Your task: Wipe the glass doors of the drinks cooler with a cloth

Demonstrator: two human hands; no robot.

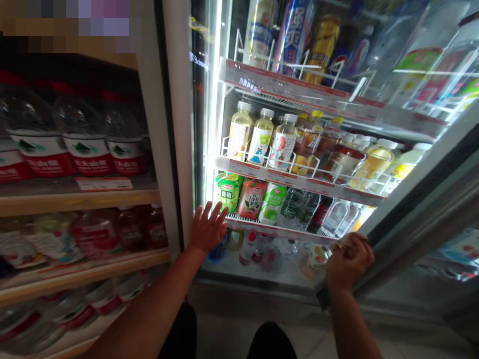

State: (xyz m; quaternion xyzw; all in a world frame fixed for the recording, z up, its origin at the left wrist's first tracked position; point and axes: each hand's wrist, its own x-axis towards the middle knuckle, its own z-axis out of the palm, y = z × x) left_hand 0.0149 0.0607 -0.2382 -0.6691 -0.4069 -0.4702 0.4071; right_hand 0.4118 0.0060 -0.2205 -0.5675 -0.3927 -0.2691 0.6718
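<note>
My left hand (pixel 209 229) is stretched out with its fingers spread and holds nothing. It reaches to the front of a lit drinks fridge, beside a green drink carton (pixel 226 192) on a lower shelf; whether it touches the fridge cannot be told. Next to that carton stand a red carton (pixel 251 199) and a green-and-white one (pixel 273 203). On the right, my right hand (pixel 348 262) is closed near the edge of the open fridge door (pixel 402 197). A dark edge (pixel 322 295) shows below that hand; what its fingers grip is unclear.
Inside the fridge, bottles with white caps (pixel 260 134) stand behind wire guards on the middle shelf. Taller bottles and a gold can (pixel 322 47) fill the shelf above. At left, a wooden rack (pixel 86 199) carries large red-capped water bottles (pixel 80 129). Tiled floor (pixel 314 334) lies below.
</note>
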